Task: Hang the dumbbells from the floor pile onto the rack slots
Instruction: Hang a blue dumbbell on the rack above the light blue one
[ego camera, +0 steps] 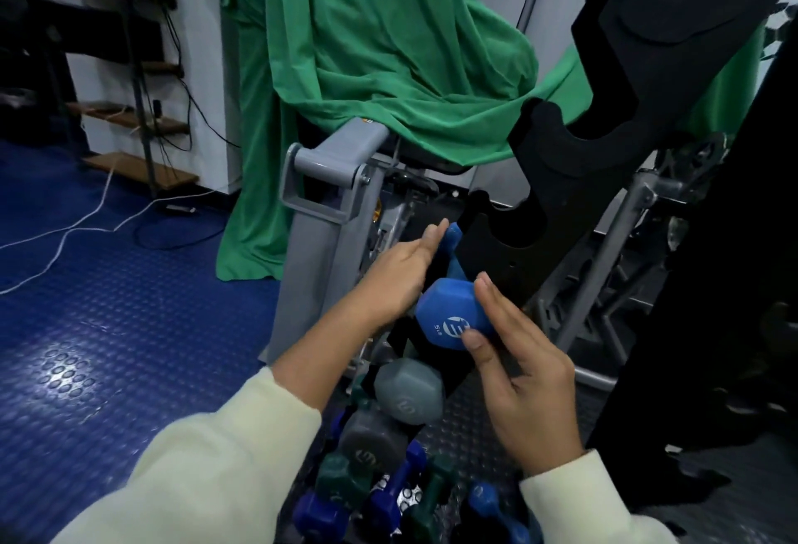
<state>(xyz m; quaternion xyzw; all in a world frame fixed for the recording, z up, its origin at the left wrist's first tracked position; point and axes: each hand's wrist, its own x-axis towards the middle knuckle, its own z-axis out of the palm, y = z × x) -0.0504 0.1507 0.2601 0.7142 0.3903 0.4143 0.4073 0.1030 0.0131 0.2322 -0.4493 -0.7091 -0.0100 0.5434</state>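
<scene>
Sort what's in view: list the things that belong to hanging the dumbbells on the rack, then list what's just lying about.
Part of the job:
- blue dumbbell, between the left hand and right hand
- black rack with empty slots
- two grey dumbbells lower down
- floor pile of blue and green dumbbells

Just lying about:
- green cloth
- grey machine frame
- white cable
- wooden shelves

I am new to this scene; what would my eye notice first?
First, the blue dumbbell at centre, between the left hand and the right hand, against the black rack. Then the large green cloth draped behind, and more dumbbells piled below.
</scene>
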